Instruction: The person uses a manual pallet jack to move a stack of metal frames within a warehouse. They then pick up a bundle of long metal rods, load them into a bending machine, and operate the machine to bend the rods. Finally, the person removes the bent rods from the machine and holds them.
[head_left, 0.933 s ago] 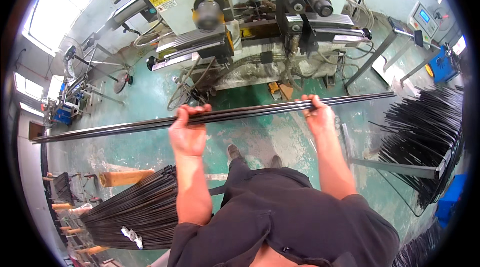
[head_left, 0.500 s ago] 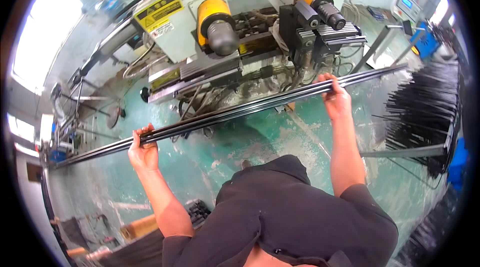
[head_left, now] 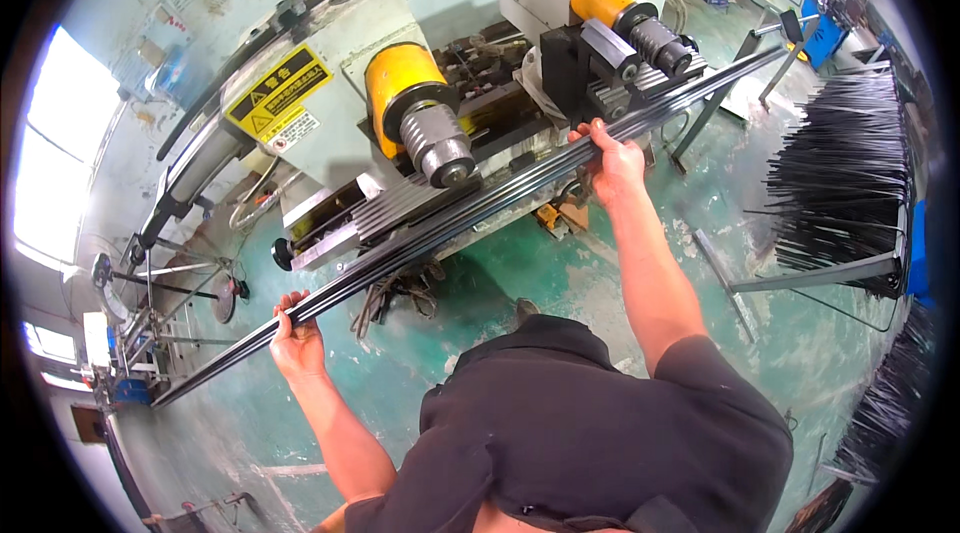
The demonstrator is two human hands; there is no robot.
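Rods [head_left: 450, 228], long and dark, lie grasped in both left hand [head_left: 299, 345] and right hand [head_left: 618, 171]. Beyond them, between the two hands, juts a ribbed grey cylinder [head_left: 436, 143].

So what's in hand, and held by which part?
A bundle of long dark rods: left grip toward its left end, right grip toward its right end, both ends sticking out beyond.

The held rods [head_left: 450, 225] lie crosswise before the person [head_left: 600, 413], with the left hand [head_left: 298, 338] toward their left end, the right hand [head_left: 612, 168] toward the other. Beyond them stands a machine [head_left: 440, 145]. Rightward, a heap [head_left: 840, 168] rests on a stand [head_left: 820, 273]; far left, below a window [head_left: 68, 148], is possibly a fan [head_left: 104, 271].
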